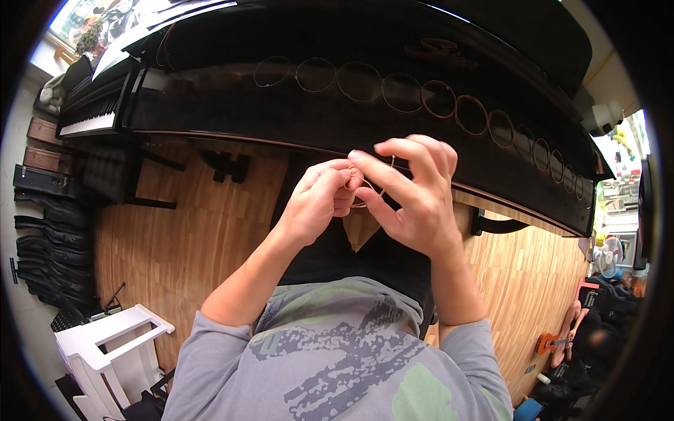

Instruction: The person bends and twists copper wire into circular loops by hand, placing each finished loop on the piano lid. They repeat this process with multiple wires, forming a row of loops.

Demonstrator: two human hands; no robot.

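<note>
In front of my chest, my left hand is closed, pinching a thin copper-coloured coiled string between thumb and fingertips. From the other side my right hand works on the same string, thumb and index finger curved around the coil and the other fingers raised. A thin length of the string rises beside its fingers. My hands partly hide the coil. Beyond them, a row of several similar coiled strings lies on the black piano surface, among them a pale ring and a copper-coloured ring.
The long black piano spans the view ahead, with a keyboard at the far left. Black cases are stacked on the left, above a white stand. A small orange guitar is at the lower right. Below is a wooden floor.
</note>
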